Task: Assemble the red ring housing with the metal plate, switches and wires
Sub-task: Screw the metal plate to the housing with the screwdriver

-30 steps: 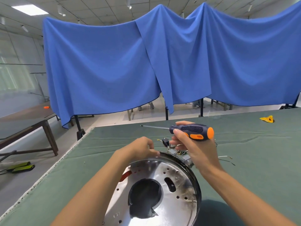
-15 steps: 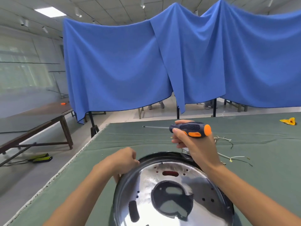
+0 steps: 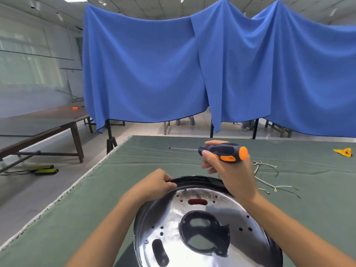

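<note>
Left fingers pinching housing rim, right fingers gripping screwdriver above

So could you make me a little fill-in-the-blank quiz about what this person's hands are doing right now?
1. The right hand holds a navy and orange ____ above the table.
2. The left hand grips the black ____ around the shiny round metal plate.
3. The loose pale wires lie on the ____ table cloth.

Missing words: screwdriver; rim; green
</note>
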A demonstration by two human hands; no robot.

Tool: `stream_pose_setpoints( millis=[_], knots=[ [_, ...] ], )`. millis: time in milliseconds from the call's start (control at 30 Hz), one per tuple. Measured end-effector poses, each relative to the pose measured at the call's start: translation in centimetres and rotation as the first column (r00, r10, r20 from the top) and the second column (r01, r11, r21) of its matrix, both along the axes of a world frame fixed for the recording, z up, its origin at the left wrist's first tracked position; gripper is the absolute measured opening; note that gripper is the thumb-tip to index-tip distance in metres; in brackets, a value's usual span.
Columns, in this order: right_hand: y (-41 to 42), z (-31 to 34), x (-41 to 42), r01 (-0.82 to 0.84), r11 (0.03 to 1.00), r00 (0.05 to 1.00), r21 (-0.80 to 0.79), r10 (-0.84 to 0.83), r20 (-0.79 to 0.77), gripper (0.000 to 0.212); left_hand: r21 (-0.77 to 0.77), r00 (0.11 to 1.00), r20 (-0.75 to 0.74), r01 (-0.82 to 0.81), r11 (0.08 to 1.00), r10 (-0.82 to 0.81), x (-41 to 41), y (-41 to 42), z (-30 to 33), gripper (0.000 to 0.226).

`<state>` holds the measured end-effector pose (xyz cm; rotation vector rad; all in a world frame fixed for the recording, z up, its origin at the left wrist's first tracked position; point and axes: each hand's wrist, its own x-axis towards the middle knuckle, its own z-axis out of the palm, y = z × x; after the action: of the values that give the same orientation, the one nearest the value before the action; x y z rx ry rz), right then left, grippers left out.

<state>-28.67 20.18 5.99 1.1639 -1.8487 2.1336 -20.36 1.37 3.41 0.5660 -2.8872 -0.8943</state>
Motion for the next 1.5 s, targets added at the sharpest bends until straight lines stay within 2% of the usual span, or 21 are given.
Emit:
stream_pose_setpoints(
  millis=[233,367,533,700,833,933,1133,1500],
  knots=[
    [-1.0,0.2,-0.3,0.068,0.997,0.998,-0.037,-0.068,-0.014,0.009,0.071,0.98,-0.106,-0.16,0.985,0.167,0.8,-1.2,-0.6,0.033],
    [-2.0,-0.5,0.1,0.104,0.994,0.994,-0.034,-0.106,-0.041,0.007,0.202,0.977,-0.088,-0.175,0.964,0.196,1.7,-1.1,-0.9,0.026],
    [-2.2,-0.6,0.5,0.108,0.994,0.993,0.012,-0.107,-0.043,0.009,0.226,0.962,-0.11,-0.222,0.949,0.251,2.2,-1.0,-1.1,0.043],
    [-2.0,-0.4,0.8,0.111,0.993,0.993,0.03,-0.109,-0.05,0.007,0.253,0.962,-0.106,-0.217,0.943,0.25,2.4,-1.0,-1.1,0.044],
    [-2.3,-0.4,0.7,0.112,0.991,0.992,0.074,-0.107,-0.069,0.01,0.271,0.97,-0.106,-0.185,0.945,0.22,2.6,-1.1,-1.1,0.023],
    [-2.7,-0.4,0.7,0.102,0.991,0.991,0.09,-0.094,-0.091,0.012,0.285,0.976,-0.111,-0.152,0.947,0.19,2.8,-1.1,-1.1,0.016],
    [-3.1,-0.9,0.5,0.119,0.986,0.982,0.114,-0.101,-0.158,0.014,0.317,0.98,-0.11,-0.121,0.941,0.163,2.7,-1.0,-1.1,0.015],
    [-2.6,-0.8,0.7,0.102,0.99,0.987,0.099,-0.088,-0.136,0.016,0.343,0.978,-0.067,-0.164,0.925,0.198,2.3,-1.1,-0.9,0.01]
  ],
)
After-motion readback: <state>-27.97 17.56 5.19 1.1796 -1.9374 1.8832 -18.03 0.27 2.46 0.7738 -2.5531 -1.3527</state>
